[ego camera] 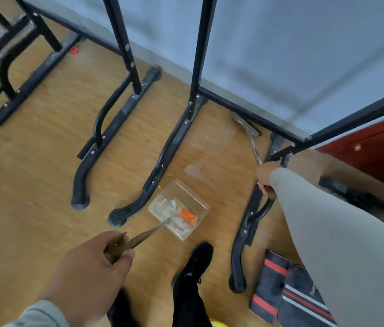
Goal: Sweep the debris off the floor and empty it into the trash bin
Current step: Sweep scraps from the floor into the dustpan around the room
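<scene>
A clear plastic dustpan point(192, 194) lies on the wooden floor between two black frame legs. It holds pale scraps and an orange ribbed piece point(187, 215). My left hand point(92, 267) grips the brown upper end of the dustpan's long handle point(139, 239), low in the view. My right hand point(265, 179) grips a thin metal broom pole point(254, 147) at the right. The pole runs up to the broom head point(244, 122), which lies against the base of the wall under a black bar. No trash bin is visible.
Black tubular legs of exercise frames point(162, 156) cross the floor at left, centre and right. A grey wall point(280, 43) runs along the back. A red cabinet point(375, 147) and black-and-red pads point(280, 291) are at the right. My black shoe point(200, 256) stands just behind the dustpan.
</scene>
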Motion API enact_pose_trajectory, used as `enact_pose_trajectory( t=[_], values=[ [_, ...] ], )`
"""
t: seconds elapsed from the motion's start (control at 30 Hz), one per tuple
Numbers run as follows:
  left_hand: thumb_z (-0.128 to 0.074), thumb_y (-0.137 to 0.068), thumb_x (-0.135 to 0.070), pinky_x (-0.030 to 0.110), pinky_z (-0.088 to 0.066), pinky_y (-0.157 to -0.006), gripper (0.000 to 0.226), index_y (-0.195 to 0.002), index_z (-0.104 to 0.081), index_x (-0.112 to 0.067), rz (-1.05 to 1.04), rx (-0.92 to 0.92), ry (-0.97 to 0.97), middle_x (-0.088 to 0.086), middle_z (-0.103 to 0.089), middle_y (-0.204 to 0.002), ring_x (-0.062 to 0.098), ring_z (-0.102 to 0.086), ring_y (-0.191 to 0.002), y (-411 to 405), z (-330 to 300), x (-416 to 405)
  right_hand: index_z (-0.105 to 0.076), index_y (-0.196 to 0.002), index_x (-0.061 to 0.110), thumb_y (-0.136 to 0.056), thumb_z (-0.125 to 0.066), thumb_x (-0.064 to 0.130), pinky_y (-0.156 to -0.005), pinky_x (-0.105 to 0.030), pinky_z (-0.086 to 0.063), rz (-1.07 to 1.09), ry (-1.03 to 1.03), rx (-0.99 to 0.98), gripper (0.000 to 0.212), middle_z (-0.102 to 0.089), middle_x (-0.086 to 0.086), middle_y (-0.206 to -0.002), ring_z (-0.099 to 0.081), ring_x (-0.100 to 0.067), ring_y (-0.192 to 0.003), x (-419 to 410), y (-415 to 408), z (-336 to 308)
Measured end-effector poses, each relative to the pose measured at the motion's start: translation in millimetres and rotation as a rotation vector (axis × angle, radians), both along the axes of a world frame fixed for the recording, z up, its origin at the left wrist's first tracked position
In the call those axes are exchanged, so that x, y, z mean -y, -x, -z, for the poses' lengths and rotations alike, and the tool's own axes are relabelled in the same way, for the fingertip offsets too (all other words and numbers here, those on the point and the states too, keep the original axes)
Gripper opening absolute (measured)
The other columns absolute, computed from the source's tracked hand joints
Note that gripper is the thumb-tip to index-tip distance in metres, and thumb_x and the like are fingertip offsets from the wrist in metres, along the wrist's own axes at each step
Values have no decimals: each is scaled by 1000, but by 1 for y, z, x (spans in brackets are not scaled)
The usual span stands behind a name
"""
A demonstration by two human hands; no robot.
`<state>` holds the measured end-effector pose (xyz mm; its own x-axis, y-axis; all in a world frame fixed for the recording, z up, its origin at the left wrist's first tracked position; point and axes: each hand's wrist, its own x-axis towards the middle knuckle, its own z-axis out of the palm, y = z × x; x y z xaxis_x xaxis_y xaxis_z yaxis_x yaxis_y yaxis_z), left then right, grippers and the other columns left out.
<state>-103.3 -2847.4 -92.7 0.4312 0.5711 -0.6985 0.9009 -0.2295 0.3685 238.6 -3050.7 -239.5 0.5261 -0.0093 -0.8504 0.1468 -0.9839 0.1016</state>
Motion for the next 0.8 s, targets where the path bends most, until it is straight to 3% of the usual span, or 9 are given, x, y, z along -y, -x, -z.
enact_pose_trajectory(
  t=[0.1, 0.27, 0.33, 0.37, 0.4, 0.47, 0.53, 0.63, 0.8],
  values=[
    [-71, -85, -37, 28, -45, -64, 11, -92, -64, -43, -20, -17, 5, -8, -69, -72, 9, -62, -72, 2, 5, -2, -60, -122, -5, -98, -48, 7, -53, -25, -44, 55, -137, 42, 30, -67, -17, -104, -66, -26, -76, 11, 33, 26],
    [-71, -86, -37, 31, -44, -69, 13, -98, -66, -37, -7, -57, 11, -10, -68, -79, 9, -60, -76, 13, -5, -8, -34, -149, 25, -98, -33, 16, -49, -27, -48, 173, -115, -42, 51, -58, -7, -95, -60, -26, -70, 83, 140, -10],
    [-71, -85, -38, 33, -46, -71, 14, -99, -67, -36, 2, -72, 6, -11, -68, -80, 10, -60, -77, 22, -7, -11, -24, -156, 25, -102, -34, 18, -73, -34, -59, 136, -125, -94, 55, -62, -10, -115, -66, -29, -92, 112, 170, -37],
    [-70, -86, -37, 34, -46, -72, 14, -99, -67, -35, 5, -80, 8, -11, -68, -81, 11, -61, -77, 26, -8, -13, -26, -157, 22, -103, -36, 19, -84, -33, -56, 118, -136, -118, 55, -62, -10, -123, -66, -26, -101, 124, 180, -52],
    [-70, -86, -38, 34, -47, -74, 15, -100, -67, -35, 6, -85, 8, -11, -68, -81, 12, -61, -78, 30, -9, -14, -30, -156, 23, -103, -38, 20, -79, -30, -54, 159, -164, -116, 54, -64, -6, -118, -67, -18, -92, 134, 185, -67],
    [-70, -85, -39, 35, -49, -76, 17, -102, -67, -35, 13, -86, 7, -11, -68, -83, 13, -61, -80, 37, -10, -16, -39, -149, 34, -102, -42, 22, -48, -25, -42, 246, -201, -141, 49, -59, 1, -75, -48, -10, -49, 150, 190, -100],
    [-70, -85, -40, 35, -50, -77, 18, -102, -66, -36, 18, -86, 8, -13, -68, -83, 12, -61, -80, 43, -10, -18, -43, -146, 39, -102, -46, 22, -39, -21, -29, 373, -230, -68, 47, -47, 0, -53, -34, -13, -37, 152, 182, -123],
    [-69, -87, -39, 33, -50, -74, 15, -100, -63, -38, 14, -81, 18, -12, -68, -80, 10, -62, -77, 49, -10, -20, -46, -135, 46, -102, -47, 24, -38, -23, -35, 415, -271, 89, 39, -51, -4, -57, -40, -15, -38, 122, 143, -115],
    [-71, -86, -37, 31, -47, -74, 14, -99, -65, -37, -44, -86, 25, -11, -69, -83, 9, -62, -80, 49, -5, -20, -56, -103, 12, -100, -49, 13, -43, -23, -41, 71, -179, 144, 8, -58, -7, -78, -54, -20, -62, 4, 34, -50]
  ],
)
